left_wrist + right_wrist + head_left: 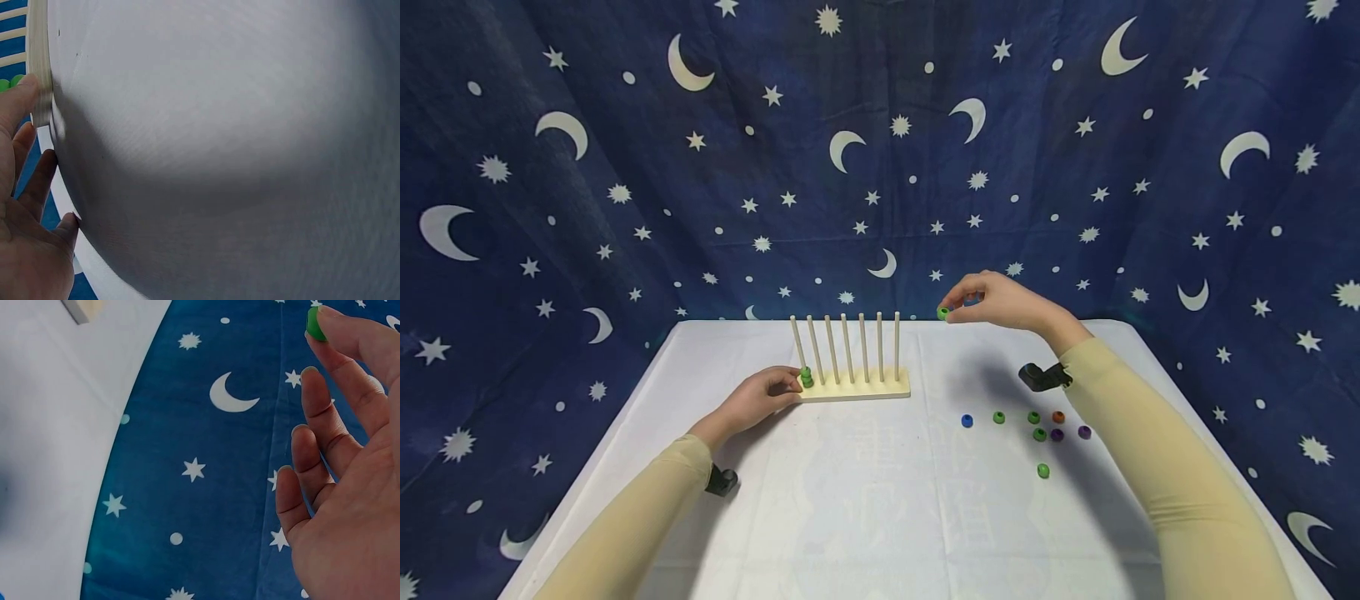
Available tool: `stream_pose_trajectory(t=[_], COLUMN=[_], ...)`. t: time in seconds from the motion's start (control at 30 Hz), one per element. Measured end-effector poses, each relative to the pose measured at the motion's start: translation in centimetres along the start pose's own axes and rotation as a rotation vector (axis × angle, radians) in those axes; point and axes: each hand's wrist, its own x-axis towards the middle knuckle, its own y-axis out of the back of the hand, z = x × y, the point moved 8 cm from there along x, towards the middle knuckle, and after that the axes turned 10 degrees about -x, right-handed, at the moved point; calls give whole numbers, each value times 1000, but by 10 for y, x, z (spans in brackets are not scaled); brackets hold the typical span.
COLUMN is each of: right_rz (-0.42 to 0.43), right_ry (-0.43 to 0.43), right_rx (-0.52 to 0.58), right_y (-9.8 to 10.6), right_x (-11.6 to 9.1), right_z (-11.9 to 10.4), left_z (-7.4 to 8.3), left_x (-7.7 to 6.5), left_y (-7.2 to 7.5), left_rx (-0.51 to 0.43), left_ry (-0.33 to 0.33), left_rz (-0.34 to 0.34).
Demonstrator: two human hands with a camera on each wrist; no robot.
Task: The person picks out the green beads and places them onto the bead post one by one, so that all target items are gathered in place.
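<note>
A wooden peg rack (pixel 857 389) with a row of upright rods stands at the back of the table. Two green beads are stacked on its leftmost rod, the lower green bead (pixel 807 382) against the base. My left hand (pixel 758 395) grips the left end of the base between thumb and fingers. In the left wrist view the thumb (pixel 24 94) lies on the wood beside the green beads. Raised to the right of the rack, my right hand (pixel 996 300) pinches a green bead (pixel 316 325) between thumb and index finger; its other fingers are spread apart.
Loose beads lie on the right of the white table (pixel 850 517): a blue bead (pixel 967 421), an orange bead (pixel 1057 417), two purple beads (pixel 1084 432) and several green beads (pixel 1043 471). A dark blue curtain (pixel 820 192) with moons and stars surrounds the table's back and sides.
</note>
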Motion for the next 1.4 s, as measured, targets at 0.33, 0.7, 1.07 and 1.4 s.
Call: stream_pose_trajectory(t=[0.33, 0.7, 1.07, 1.4], right_rz=[-23, -23, -35, -57], right_ry=[59, 71, 127, 161], right_rx=[5, -1, 55, 115], right_y=[-1, -6, -13, -25], right_x=[16, 34, 50, 68], right_z=[-18, -35, -55, -76], left_z=[0, 0, 0, 0], left_x=[-1, 0, 1, 0], left_y=[1, 1, 1, 1], left_rx=[-15, -12, -9, -20], left_ry=[7, 4, 27, 22], left_rz=[-2, -6, -2, -2])
